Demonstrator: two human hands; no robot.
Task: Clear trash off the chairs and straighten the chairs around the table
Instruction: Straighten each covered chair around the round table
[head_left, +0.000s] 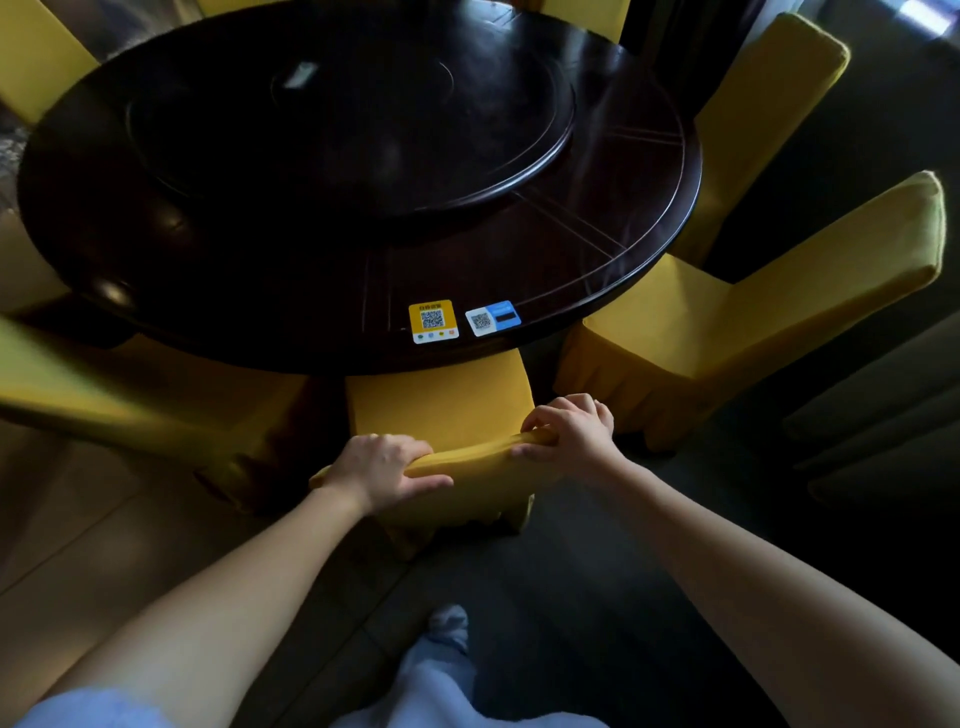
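Observation:
A yellow-covered chair (441, 405) stands right in front of me, its seat partly tucked under the dark round table (260, 291). My left hand (382, 465) grips the left end of the chair's top rail. My right hand (569, 431) grips the right end of the same rail, fingers curled over the fabric. No trash shows on this chair's visible seat.
More yellow chairs ring the table: one close on the right (727, 322), another behind it (769, 124), one on the left (104, 395), others at the far side. A lazy Susan (363, 119) and two QR stickers (434, 321) sit on the table. My legs are below.

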